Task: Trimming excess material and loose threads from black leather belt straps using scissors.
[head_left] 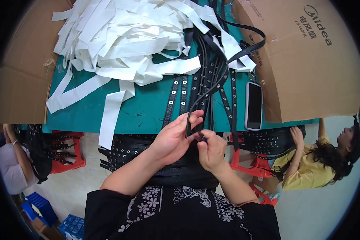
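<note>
In front of my chest, my left hand [174, 138] is closed on the end of a narrow black strap [189, 125], thumb and fingers around it. From there the strap runs up and loops to the right over the table. Close beside it, my right hand [213, 152] is pinched, its fingertips almost meeting the left ones. A speck of blue shows at its fingers, too small to name. Beyond both hands, several black straps with metal eyelets [171, 98] hang over the table edge. More black eyelet strapping [180, 176] lies across my lap.
A heap of white fabric strips [120, 40] covers the back of the teal table [148, 112]. Cardboard boxes stand left [24, 72] and right [312, 80]. A phone [253, 106] lies by the right box. People sit on both sides, one in a yellow shirt [312, 172], near red stools [74, 154].
</note>
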Available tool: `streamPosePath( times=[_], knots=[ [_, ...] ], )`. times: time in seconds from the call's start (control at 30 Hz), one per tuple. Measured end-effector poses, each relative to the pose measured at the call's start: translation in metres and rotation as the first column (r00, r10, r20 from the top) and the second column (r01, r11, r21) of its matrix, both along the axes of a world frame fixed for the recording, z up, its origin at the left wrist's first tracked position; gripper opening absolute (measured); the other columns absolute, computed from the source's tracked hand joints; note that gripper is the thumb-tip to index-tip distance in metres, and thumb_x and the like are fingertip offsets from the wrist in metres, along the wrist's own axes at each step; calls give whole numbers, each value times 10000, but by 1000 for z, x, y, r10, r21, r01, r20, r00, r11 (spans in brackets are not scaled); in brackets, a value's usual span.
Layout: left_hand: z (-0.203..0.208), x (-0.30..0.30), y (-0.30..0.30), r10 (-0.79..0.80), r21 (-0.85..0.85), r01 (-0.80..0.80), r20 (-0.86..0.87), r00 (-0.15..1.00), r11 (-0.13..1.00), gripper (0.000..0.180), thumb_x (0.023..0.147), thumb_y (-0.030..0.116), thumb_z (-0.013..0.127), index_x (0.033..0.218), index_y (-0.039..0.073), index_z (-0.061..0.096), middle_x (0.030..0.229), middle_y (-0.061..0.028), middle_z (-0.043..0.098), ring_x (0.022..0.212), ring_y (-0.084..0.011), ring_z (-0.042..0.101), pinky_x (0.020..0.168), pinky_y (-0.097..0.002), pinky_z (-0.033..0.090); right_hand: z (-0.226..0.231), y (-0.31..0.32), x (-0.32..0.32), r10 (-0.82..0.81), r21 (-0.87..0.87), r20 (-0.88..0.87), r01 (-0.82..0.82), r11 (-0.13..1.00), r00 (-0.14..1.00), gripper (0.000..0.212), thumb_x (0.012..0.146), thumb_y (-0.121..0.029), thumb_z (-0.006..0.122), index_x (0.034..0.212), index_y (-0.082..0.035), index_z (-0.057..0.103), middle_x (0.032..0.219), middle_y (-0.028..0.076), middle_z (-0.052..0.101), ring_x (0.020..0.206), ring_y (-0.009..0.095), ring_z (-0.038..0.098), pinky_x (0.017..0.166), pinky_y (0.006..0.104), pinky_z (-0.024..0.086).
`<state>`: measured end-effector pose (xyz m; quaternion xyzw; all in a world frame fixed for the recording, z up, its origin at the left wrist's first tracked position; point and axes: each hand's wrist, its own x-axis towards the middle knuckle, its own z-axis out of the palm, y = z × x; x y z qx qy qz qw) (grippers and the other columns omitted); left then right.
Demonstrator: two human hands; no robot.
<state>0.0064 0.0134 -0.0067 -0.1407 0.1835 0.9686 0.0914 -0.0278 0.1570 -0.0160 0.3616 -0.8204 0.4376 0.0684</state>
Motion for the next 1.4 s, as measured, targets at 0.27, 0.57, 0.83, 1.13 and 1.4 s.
streamPosePath(
  times=[0.27,0.57,0.83,1.13,1.4],
  knots=[
    [-7,4,7,-85,-423,83,14,996,902,229,958,254,351,1011,87,499,1077,-23,466,943,-90,445,848,-271,353,-13,20,1,134,-421,436,70,904,890,396,909,-426,414,943,-33,382,707,9,383,532,59,317,480,199,283],
    [1,15,7,-232,-893,19,-96,968,451,196,921,149,423,881,-2,542,900,-43,426,821,-116,417,745,-226,356,13,12,-25,240,-445,877,512,735,416,135,913,-214,478,909,-114,388,1048,151,576,856,200,615,661,270,495],
    [-4,20,3,-345,-860,73,-123,931,505,225,916,164,418,846,17,574,902,-34,464,882,-119,438,793,-236,352,10,8,-30,451,-507,860,506,698,239,175,860,-113,562,861,-160,394,962,72,575,836,164,599,683,278,495],
    [-12,-5,-18,-252,-662,172,-27,967,729,400,952,289,327,1146,-21,488,1002,-73,574,874,-135,542,800,-273,424,16,-3,-21,250,-463,848,423,779,467,347,738,30,669,860,-112,376,813,22,511,737,100,548,656,238,477],
    [20,-58,-33,-240,-634,134,-84,967,762,294,887,73,475,1156,-44,473,877,-61,588,696,-108,552,661,-241,463,-5,-14,-26,214,-545,635,233,805,742,208,867,-112,554,902,-80,352,986,140,561,882,215,591,805,328,473]
  ],
)
